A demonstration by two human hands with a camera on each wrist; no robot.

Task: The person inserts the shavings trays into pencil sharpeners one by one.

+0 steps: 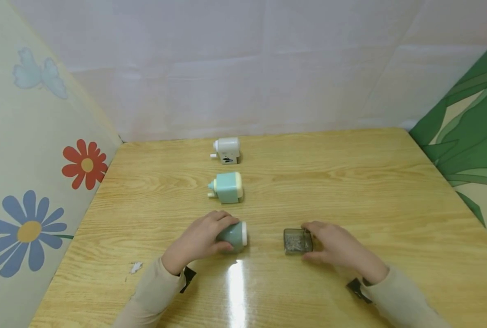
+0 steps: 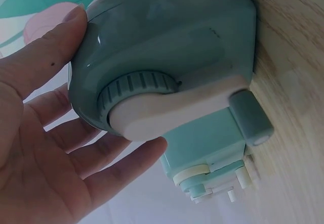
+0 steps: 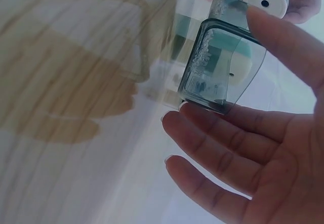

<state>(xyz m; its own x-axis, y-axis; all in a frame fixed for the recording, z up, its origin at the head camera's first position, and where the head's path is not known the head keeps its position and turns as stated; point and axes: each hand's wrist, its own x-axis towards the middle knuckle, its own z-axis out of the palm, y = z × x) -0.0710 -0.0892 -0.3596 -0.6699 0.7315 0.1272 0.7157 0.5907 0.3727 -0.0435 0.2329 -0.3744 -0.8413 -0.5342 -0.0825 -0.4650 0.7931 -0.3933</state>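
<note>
Left hand (image 1: 200, 239) grip clamped round teal sharpener (image 1: 234, 237), lower centre of desk (image 1: 350, 182), steadying it. Right hand (image 1: 335, 246) pinches smoky shavings drawer (image 1: 297, 241), pulled clear, just right.

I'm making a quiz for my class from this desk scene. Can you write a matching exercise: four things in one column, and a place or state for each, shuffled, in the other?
Things:
1. white sharpener
2. pale green sharpener
3. teal sharpener
4. clear drawer

Places or states:
A. held by the right hand
B. farthest back on the table
C. gripped by the left hand
D. middle of the row, untouched

Pairs: 1-B, 2-D, 3-C, 4-A
</note>
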